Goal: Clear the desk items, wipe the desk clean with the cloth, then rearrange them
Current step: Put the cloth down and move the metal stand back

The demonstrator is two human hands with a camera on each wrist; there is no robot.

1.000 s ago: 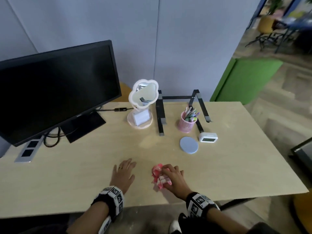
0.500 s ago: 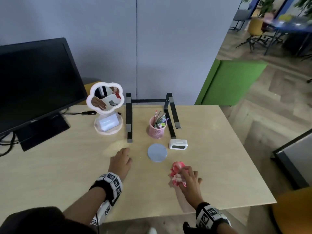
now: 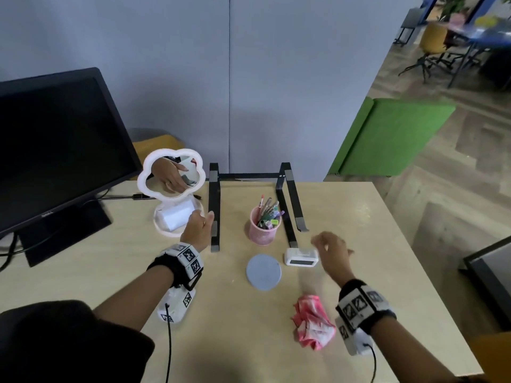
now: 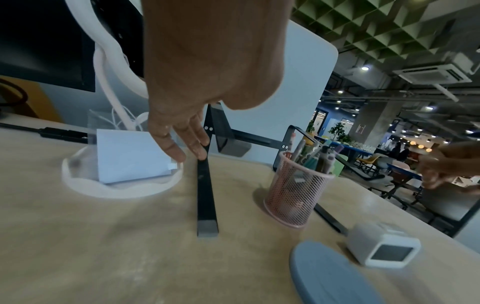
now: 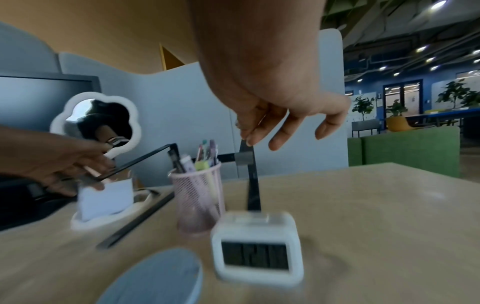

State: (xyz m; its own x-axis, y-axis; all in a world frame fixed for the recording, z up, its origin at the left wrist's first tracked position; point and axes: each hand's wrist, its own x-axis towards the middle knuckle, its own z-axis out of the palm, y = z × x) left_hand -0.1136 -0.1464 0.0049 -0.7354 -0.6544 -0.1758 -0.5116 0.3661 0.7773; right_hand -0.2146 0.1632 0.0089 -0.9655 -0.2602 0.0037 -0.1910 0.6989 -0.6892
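The crumpled pink-and-white cloth (image 3: 313, 324) lies loose on the wooden desk (image 3: 373, 272) by my right wrist. My left hand (image 3: 200, 222) reaches forward with straight fingers (image 4: 182, 152), its tips at the left rail of the black laptop stand (image 3: 214, 205), beside the base of the flower-shaped mirror (image 3: 171, 175). My right hand (image 3: 329, 247) hovers over the white clock (image 3: 301, 257) with fingers (image 5: 275, 131) loosely spread and empty, close to the stand's right rail (image 5: 250, 174). A pink mesh pen cup (image 3: 265, 228) and a blue-grey round coaster (image 3: 263, 271) sit between the hands.
A black monitor (image 3: 55, 145) stands at the back left with a cable (image 3: 119, 197) running behind the mirror. A grey partition (image 3: 229, 92) closes the desk's far edge. The desk's right edge drops to the floor, where a green bench (image 3: 392, 136) stands.
My right hand has let go of the cloth, which now lies on the desk. Both hands have moved forward off the desk top toward the laptop stand.
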